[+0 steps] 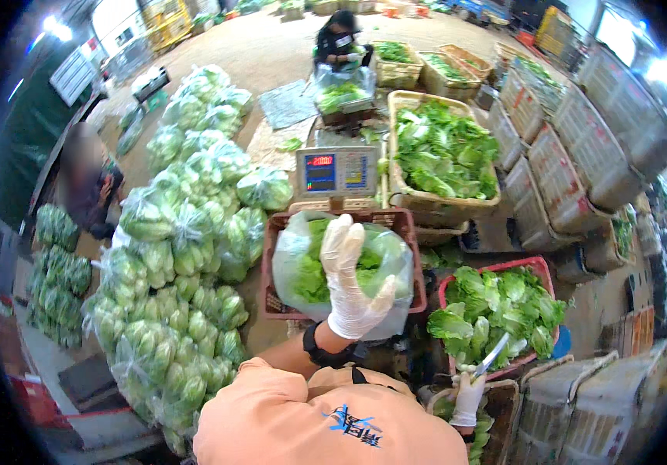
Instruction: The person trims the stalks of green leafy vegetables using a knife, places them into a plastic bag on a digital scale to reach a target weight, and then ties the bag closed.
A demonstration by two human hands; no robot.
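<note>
My left hand (355, 285), in a white glove, hangs open over a clear plastic bag (395, 267), with its fingers stretched out and its thumb apart. Green leafy lettuce (314, 267) shows inside the bag, which sits in a dark red plastic basket (270, 298). Right behind the basket stands a digital scale (336, 172) with a lit display. Lower right, my gloved right hand (469, 397) is closed around the handle of a knife (494, 353). Its blade points up over loose lettuce (496, 306) piled in a red crate (544, 267).
Bagged green vegetables (186, 256) are heaped along my left. A large crate (400, 174) of lettuce stands beyond the scale, and stacked crates (585, 139) line the right. One person (339, 43) sits ahead with leafy greens; another person (85, 182) is at the far left.
</note>
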